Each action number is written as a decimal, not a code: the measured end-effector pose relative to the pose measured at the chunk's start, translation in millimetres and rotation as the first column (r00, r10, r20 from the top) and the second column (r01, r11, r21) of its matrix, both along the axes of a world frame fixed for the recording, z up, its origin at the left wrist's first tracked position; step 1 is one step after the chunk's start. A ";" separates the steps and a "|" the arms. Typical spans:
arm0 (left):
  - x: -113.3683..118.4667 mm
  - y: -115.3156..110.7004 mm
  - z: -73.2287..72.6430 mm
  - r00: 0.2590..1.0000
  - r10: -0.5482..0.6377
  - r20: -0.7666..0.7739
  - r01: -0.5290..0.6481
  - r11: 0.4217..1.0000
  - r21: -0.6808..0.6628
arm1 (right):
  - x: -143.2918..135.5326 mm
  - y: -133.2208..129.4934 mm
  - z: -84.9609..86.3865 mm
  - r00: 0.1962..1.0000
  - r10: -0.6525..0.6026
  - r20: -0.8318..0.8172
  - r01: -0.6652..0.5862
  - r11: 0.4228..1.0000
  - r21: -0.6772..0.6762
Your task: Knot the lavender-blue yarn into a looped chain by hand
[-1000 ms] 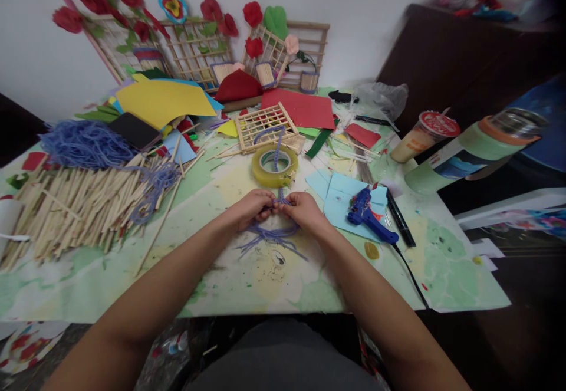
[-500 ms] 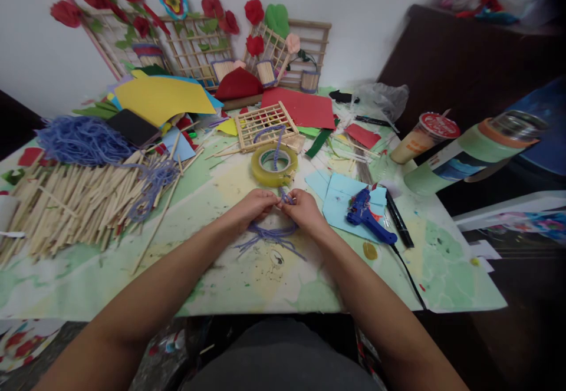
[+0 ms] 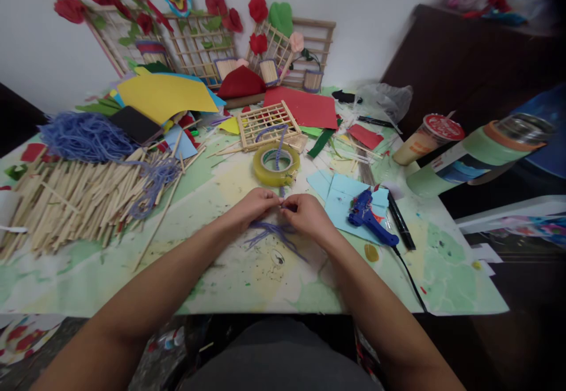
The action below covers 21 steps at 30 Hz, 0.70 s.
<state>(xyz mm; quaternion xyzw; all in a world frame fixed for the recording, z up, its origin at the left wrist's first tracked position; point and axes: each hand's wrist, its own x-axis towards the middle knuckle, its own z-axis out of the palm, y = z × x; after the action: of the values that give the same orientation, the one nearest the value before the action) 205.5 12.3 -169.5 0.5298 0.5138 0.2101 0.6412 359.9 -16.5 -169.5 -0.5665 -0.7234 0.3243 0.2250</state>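
My left hand (image 3: 262, 204) and my right hand (image 3: 305, 209) meet just in front of a roll of yellow tape (image 3: 260, 167). Both are closed in a pinch on purple yarn, fingertips touching. One length of the yarn (image 3: 278, 154) runs from my fingers up through the tape ring onto a small wooden lattice (image 3: 252, 124). Loose yarn ends (image 3: 276, 229) spread on the table below my hands. The exact spot where the fingers grip the yarn is too small to make out.
Wooden sticks (image 3: 88, 202) and a purple yarn heap (image 3: 86, 136) lie left. A blue glue gun (image 3: 371, 220) with its cord, a black marker (image 3: 400, 220), a cup (image 3: 424, 140) and a bottle (image 3: 469, 158) are right. Flowered lattices (image 3: 198, 46) lean on the wall.
The yarn loop by my right fingertips is no longer seen, and the loose ends have shifted. My right hand's fingers are more bent. The view has moved slightly.
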 end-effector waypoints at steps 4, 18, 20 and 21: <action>0.0 0.6 -0.9 1.000 -0.021 -0.001 0.021 1.000 -0.016 | -0.8 -2.7 4.1 0.994 0.105 0.032 -0.104 0.994 -0.034; -0.7 -1.6 -4.5 0.996 -0.051 -0.069 0.056 0.996 0.063 | 32.1 5.6 33.2 0.433 -0.121 -0.893 -0.176 0.960 -0.215; -0.2 -2.2 -3.6 0.996 -0.039 -0.081 0.044 0.997 0.062 | 36.9 6.9 36.9 0.340 -0.104 -0.935 -0.077 0.987 -0.138; 0.0 -2.6 -2.9 0.995 -0.037 -0.089 0.043 0.997 0.061 | 39.7 8.8 37.5 0.305 -0.104 -0.947 0.022 0.995 -0.102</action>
<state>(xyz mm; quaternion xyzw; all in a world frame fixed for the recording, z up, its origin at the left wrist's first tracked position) 205.5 9.7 -172.4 0.5685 0.5239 0.1896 0.6053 399.6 -7.7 -131.9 -0.3024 -0.4179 0.6113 0.6001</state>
